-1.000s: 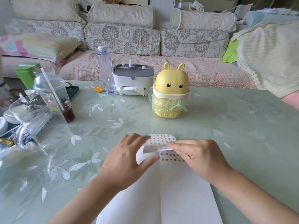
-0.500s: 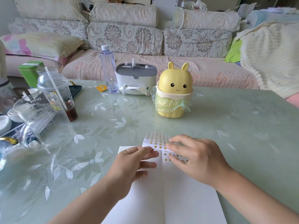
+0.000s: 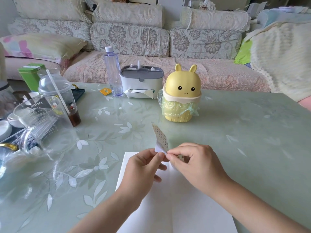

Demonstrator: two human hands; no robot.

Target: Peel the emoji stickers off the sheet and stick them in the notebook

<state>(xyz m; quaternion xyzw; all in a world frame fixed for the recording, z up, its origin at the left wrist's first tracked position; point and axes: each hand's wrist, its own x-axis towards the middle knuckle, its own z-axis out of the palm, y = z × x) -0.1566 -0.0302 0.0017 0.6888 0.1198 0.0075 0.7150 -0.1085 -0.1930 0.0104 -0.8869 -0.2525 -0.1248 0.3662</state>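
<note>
Sticker sheet (image 3: 160, 137): a narrow white strip covered in rows of small yellow dots, held raised and seen nearly edge-on above the open white notebook (image 3: 185, 207). It rises toward 11 o'clock from the fingertips. Left hand (image 3: 143, 169) and right hand (image 3: 196, 163) both pinch its lower edge, fingertips meeting. At 12 o'clock, a yellow rabbit bin (image 3: 182, 93) holds a green liner bag. At 9 o'clock, a domed cup (image 3: 58, 101) holds dark liquid and a straw.
</note>
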